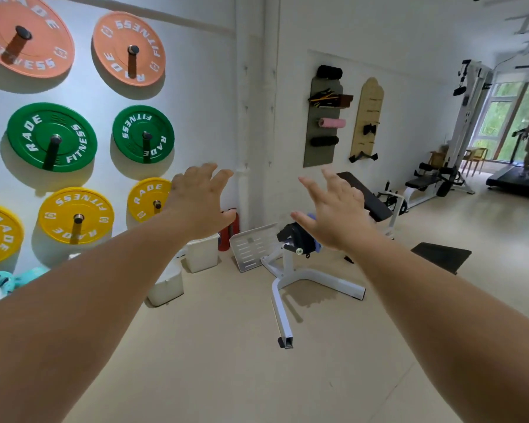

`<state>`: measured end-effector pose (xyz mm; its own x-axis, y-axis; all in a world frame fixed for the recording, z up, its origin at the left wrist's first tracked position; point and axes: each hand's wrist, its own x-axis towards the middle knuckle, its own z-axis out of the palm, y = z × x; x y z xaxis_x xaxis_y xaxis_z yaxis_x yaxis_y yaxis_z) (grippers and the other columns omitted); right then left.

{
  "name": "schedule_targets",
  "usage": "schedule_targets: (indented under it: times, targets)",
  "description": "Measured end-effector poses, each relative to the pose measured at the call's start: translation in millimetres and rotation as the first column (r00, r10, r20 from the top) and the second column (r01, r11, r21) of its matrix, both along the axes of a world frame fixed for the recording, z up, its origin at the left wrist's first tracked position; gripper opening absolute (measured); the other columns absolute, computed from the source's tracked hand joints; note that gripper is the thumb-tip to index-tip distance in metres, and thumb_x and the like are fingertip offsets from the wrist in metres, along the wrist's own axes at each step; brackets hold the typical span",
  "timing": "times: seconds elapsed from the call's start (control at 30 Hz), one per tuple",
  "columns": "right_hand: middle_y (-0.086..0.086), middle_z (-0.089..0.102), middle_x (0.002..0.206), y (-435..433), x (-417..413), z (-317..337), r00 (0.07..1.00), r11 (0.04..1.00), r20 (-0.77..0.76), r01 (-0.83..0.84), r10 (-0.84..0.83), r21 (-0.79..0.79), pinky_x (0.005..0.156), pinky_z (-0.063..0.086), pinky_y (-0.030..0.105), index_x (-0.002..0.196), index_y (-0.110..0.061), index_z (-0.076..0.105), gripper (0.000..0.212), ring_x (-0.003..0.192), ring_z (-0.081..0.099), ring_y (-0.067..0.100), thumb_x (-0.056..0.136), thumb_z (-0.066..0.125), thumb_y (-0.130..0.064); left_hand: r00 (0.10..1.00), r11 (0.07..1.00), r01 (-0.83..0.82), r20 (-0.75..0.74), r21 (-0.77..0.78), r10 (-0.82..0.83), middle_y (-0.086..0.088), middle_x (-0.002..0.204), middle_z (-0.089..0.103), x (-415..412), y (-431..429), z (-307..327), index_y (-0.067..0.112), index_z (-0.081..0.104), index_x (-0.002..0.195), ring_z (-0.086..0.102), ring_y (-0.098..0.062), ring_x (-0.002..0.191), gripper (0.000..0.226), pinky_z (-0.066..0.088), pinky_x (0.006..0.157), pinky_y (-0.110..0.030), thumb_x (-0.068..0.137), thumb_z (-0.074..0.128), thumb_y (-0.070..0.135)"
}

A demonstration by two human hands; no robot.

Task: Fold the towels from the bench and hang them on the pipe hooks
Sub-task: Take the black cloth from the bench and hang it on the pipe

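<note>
Left hand (200, 203) and right hand (336, 215) hang outstretched, fingers spread, empty. A bluish cloth (317, 247) peeks from behind the right fingers, mostly hidden.

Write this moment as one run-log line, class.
stage: arms stretched toward bench | left grip: open, empty | right grip: open, empty | pipe: no towel hung

Single view recorded: head-worn, wide-angle. Faced forward and slightly down across floor (226, 346) toward wall corner. Left hand (200, 203) and right hand (333, 218) sat mid-frame, at arm's reach. Bench (367, 198) just beyond hands, middle ground. Weight plates (52, 137) near, along left edge. Treadmill (515, 181) far off, right edge. Straight lines bowed toward frame edges.
</note>
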<state>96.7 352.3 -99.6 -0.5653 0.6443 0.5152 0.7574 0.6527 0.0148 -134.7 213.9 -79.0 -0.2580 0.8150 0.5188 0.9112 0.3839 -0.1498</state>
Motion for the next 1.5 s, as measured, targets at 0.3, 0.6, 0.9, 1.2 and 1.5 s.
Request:
schedule_targets:
  times: [0.3,0.6,0.9,1.2,1.5]
  targets:
    - [0.009,0.009,0.166,116,-112,-53,0.992,0.987,0.071,0.108,-0.100,-0.121,0.118,0.023,0.055,0.156,-0.044,0.012,0.076,0.149,0.020,0.029,0.091,0.039,-0.073,0.991,0.990,0.089,0.111,-0.113,-0.077,-0.005,0.156,0.035,-125,137,-40,0.031,0.029,0.154,0.038,-0.030,0.139,0.081,0.035,0.111,-0.047,0.084,0.057,0.063]
    - [0.007,0.014,0.166,266,-169,-114,0.991,0.965,0.087,0.117,-0.099,-0.236,0.117,0.025,0.055,0.154,-0.043,0.019,0.075,0.147,0.025,0.029,0.089,0.044,-0.071,0.979,0.973,0.154,0.163,-0.170,-0.126,-0.003,0.146,0.045,-194,294,-89,0.031,0.037,0.148,0.046,-0.029,0.129,0.078,0.041,0.104,-0.045,0.080,0.060,0.060]
    - [0.009,0.013,0.167,466,-193,-167,0.982,0.926,0.182,0.115,-0.051,-0.360,0.114,0.027,0.052,0.156,-0.040,0.022,0.075,0.148,0.025,0.031,0.091,0.047,-0.068,0.962,0.960,0.139,0.264,-0.244,-0.072,-0.004,0.151,0.040,-212,491,-145,0.031,0.034,0.149,0.042,-0.030,0.133,0.078,0.041,0.105,-0.048,0.082,0.059,0.061]
    - [0.008,0.013,0.166,637,-219,-206,0.973,0.860,0.222,0.161,-0.057,-0.484,0.115,0.027,0.050,0.155,-0.040,0.021,0.077,0.148,0.025,0.031,0.089,0.050,-0.068,0.930,0.921,0.202,0.360,-0.333,-0.074,-0.004,0.149,0.042,-234,673,-199,0.029,0.035,0.148,0.043,-0.032,0.132,0.076,0.042,0.106,-0.048,0.082,0.058,0.058]
    - [0.007,0.016,0.165,785,-276,-262,0.955,0.731,0.274,0.266,-0.112,-0.628,0.116,0.031,0.050,0.156,-0.041,0.022,0.078,0.147,0.026,0.032,0.090,0.057,-0.062,0.848,0.867,0.289,0.529,-0.406,-0.035,-0.004,0.151,0.040,-302,842,-268,0.030,0.033,0.150,0.041,-0.033,0.134,0.078,0.042,0.105,-0.048,0.082,0.062,0.057]
